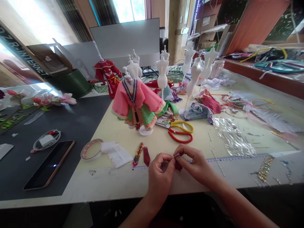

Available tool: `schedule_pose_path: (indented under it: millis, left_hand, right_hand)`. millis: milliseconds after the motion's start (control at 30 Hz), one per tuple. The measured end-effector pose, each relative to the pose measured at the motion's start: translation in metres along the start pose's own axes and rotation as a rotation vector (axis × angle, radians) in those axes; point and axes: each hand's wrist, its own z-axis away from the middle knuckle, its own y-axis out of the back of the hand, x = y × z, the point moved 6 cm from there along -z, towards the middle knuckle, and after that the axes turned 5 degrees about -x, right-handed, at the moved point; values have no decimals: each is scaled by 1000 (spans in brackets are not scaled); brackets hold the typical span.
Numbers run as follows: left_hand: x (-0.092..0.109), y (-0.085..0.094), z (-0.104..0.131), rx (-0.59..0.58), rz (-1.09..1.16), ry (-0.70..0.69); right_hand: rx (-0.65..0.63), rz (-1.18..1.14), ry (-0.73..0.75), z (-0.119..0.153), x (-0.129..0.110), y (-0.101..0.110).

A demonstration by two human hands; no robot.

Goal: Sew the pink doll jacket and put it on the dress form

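Note:
Close to the table's front edge, my left hand (161, 172) and my right hand (193, 163) meet, fingertips pinched together. Between them is a small dark red cloth piece (178, 166), mostly covered by the fingers. Just left of my left hand lie two small patterned cloth strips with pointed ends: an orange and black one (138, 154) and a red one (146, 156). Partly under my hands runs a clear ruler (215, 159). Beyond them, scissors (180, 131) with red and yellow handles lie by a small mannequin wearing a pink and green robe (136, 101).
Several bare white mannequins (162, 74) stand behind, near crumpled cloth (198, 110). On the left are a phone (49, 164), a tape roll (91, 148) and white cloth (117, 154). A plastic bag (234, 136), a bead chain (218, 163) and a gold beaded trim (266, 167) lie right.

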Motion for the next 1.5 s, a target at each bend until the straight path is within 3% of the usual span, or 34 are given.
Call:
schedule_pose_path:
  millis: [200, 300, 433, 500, 667, 733, 1000, 1200, 1500]
  left_hand:
    - [-1, 2, 3, 27, -80, -26]
    - [5, 7, 3, 84, -207, -121]
    - [12, 8, -2, 38, -256, -225]
    - [10, 9, -6, 29, -203, -179]
    - [-11, 12, -8, 41, 108, 129]
    - [-14, 12, -7, 59, 182, 171]
    - [-15, 10, -3, 141, 216, 124]
    - [-19, 16, 1, 287, 299, 84]
    - [-16, 4, 8, 289, 232, 22]
  right_hand:
    - [-1, 17, 7, 0, -1, -1]
    - [9, 54, 43, 1, 0, -1]
    - [0, 110, 78, 1, 2, -4]
    - [-12, 124, 80, 1, 1, -5]
    - [-13, 119, 102, 2, -5, -3]
    - [2, 162, 137, 3, -8, -3]
    - [115, 515, 375, 6, -17, -10]
    - [177, 555, 417, 9, -20, -8]
    - [108, 646, 420, 7, -23, -18]
